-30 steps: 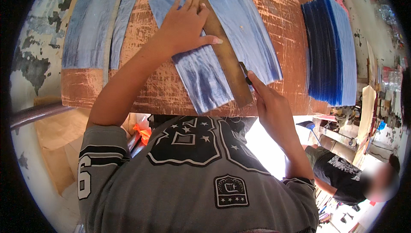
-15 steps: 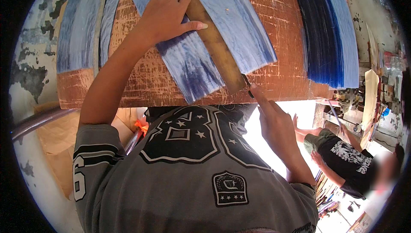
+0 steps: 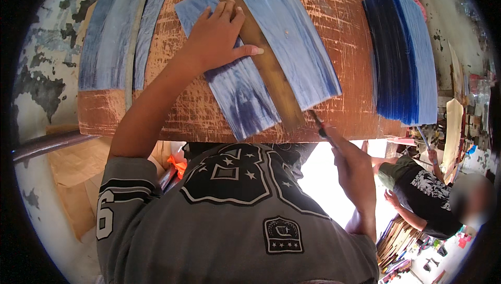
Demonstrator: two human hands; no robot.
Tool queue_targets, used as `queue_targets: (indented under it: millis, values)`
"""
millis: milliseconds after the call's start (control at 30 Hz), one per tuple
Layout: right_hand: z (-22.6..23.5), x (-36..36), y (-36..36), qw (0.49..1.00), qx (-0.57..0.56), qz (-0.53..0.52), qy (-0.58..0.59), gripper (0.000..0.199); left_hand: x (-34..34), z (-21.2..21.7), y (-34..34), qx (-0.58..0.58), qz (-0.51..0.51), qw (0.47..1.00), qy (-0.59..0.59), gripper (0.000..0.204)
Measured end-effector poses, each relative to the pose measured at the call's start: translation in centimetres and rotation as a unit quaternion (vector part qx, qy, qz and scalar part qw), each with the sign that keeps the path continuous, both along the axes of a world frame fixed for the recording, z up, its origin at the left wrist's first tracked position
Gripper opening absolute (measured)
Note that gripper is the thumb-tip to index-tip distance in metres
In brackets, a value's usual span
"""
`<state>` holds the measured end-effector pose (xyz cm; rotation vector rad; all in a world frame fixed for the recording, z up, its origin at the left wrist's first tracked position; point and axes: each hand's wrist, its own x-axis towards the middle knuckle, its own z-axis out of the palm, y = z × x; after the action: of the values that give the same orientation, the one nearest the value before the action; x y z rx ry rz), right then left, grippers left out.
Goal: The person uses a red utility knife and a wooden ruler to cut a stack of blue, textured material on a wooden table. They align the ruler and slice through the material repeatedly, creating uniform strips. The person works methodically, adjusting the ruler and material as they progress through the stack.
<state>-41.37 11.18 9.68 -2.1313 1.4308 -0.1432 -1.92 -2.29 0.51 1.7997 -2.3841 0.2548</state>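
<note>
Sheeting (image 3: 292,41), streaked blue, lies under a flat brown bar (image 3: 276,80) on a scratched brown surface (image 3: 349,65).
The left hand (image 3: 216,36), fingers spread, covers part of sheeting and bar; I cannot tell whether the bar hides a cut. The right hand (image 3: 355,159) grips a slim dark tool (image 3: 320,124), concealing most of its handle, tip near the sheeting's lower corner. The surface is cut off above. Peeling wall (image 3: 44,88) left; thick blue stack (image 3: 404,65) right; a person in black (image 3: 417,185) lower right.

The brown tabletop (image 3: 350,65) is heavily scratched. Streaked blue sheeting (image 3: 292,44) lies at centre, blue-grey sheets (image 3: 107,39) at left, a blue stack (image 3: 404,57) at right.
</note>
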Motion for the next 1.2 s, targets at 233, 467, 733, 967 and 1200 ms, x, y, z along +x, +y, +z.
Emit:
queue_targets:
  millis: [233, 467, 733, 967, 1200]
  values:
    - [1.6, 3.7, -6.6, 0.988, -0.060, -0.052, -0.133, 0.051, 0.1, 0.0, 0.3, -0.008, -0.005, 0.999, 0.034, 0.108]
    - [-1.9, 13.5, -16.4, 0.972, -0.123, 0.032, -0.196, 0.042, 0.0, 0.0, 0.0, -0.019, -0.023, 0.997, 0.072, 0.108]
    - [-5.5, 23.5, -26.8, 0.945, -0.248, 0.108, -0.183, 0.037, 0.0, 0.1, 0.1, -0.019, -0.020, 0.995, 0.095, 0.105]
    - [-5.0, 25.7, -26.9, 0.964, -0.214, 0.117, -0.103, 0.039, -0.4, 0.7, 0.1, -0.002, -0.007, 0.997, 0.071, 0.104]
    - [-5.0, 25.7, -26.6, 0.954, -0.248, 0.139, -0.091, 0.038, -0.2, 0.0, -0.2, -0.025, -0.014, 0.997, 0.071, 0.104]
